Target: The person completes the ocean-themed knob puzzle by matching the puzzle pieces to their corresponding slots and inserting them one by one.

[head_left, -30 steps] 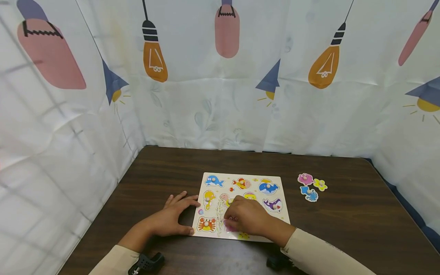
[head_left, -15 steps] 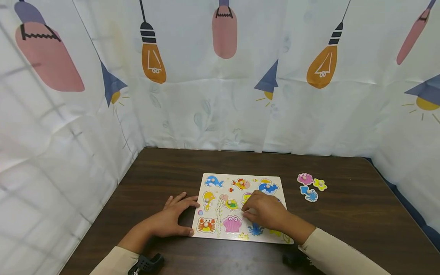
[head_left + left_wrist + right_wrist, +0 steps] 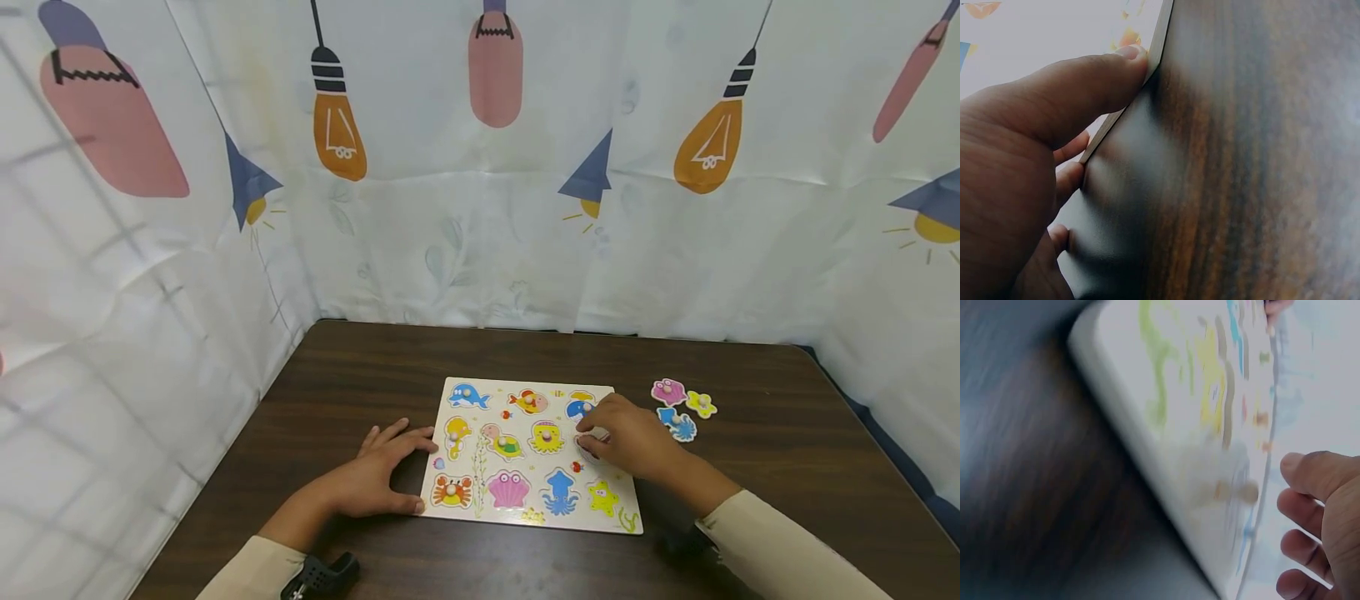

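A white peg puzzle board [image 3: 480, 463] with sea animals lies on the table in the head view. My left hand [image 3: 375, 477] rests at its left edge, fingers spread, thumb [image 3: 1104, 81] touching the near left corner in the left wrist view. My right hand [image 3: 630, 437] is over the board's right side, partly covering the purple whale and the blue whale [image 3: 580, 407]. In the right wrist view its fingers [image 3: 1300, 509] are loosely bent with nothing between them, and a wooden peg [image 3: 1246, 492] stands close by. The shell [image 3: 509, 489], squid [image 3: 560, 492] and starfish [image 3: 603, 497] places show no pegs.
A loose pink shell piece [image 3: 667, 392], yellow starfish piece [image 3: 702, 405] and blue squid piece [image 3: 677, 424] lie on the dark wooden table [image 3: 405, 350], right of the board. A white patterned curtain [image 3: 480, 250] hangs behind and beside the table.
My right hand has moved right and slightly away from me across the board, from over the shell place to the whales, uncovering the front row. My left hand has stayed at the edge.
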Demonstrator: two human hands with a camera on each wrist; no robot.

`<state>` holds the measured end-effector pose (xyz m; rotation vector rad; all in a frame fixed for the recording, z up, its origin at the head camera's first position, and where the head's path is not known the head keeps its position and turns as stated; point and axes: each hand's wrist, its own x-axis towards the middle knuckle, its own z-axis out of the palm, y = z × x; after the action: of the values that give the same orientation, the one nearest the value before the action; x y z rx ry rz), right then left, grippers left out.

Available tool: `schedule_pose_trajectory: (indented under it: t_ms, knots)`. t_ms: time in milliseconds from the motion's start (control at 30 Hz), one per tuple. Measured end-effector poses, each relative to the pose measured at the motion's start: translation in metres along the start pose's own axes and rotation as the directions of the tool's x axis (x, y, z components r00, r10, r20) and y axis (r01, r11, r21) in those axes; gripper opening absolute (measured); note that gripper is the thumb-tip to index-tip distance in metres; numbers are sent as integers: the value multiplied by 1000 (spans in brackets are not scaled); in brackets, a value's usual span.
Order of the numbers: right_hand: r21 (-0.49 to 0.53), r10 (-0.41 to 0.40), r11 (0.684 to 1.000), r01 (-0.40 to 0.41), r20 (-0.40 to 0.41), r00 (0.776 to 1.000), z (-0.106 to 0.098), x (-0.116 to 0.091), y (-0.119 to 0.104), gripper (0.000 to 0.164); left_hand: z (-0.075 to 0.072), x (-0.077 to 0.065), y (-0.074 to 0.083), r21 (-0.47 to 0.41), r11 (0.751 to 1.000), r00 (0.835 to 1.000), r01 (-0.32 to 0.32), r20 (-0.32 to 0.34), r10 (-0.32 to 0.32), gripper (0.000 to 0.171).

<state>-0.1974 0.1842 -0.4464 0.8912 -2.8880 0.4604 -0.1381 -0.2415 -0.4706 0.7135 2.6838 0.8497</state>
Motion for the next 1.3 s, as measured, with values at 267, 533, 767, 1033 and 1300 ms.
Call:
schedule_pose_trajectory:
  t_ms: [267,533,767,1033,1300]
  knots:
    - [4,50,999,-50,-31,998,-10,-8,30,20,-3,1,2,-3,1000,1000,2,8,-2,73]
    - [-27,83,996,-85,-77,994,-16,-11,55,22,-3,1,3,-9,1000,1000,-14,0,14,71]
    - [-32,119,992,-122,-78,990,-22,-15,77,24,-3,1,2,-13,1000,1000,-22,0,22,71]
    - [-14,162,986,-163,-66,985,-28,-15,97,23,-1,0,1,-16,1000,1000,-24,-3,24,71]
    - [-1,172,985,-172,-47,984,-30,-10,116,20,0,0,2,-17,1000,1000,-17,-1,17,70]
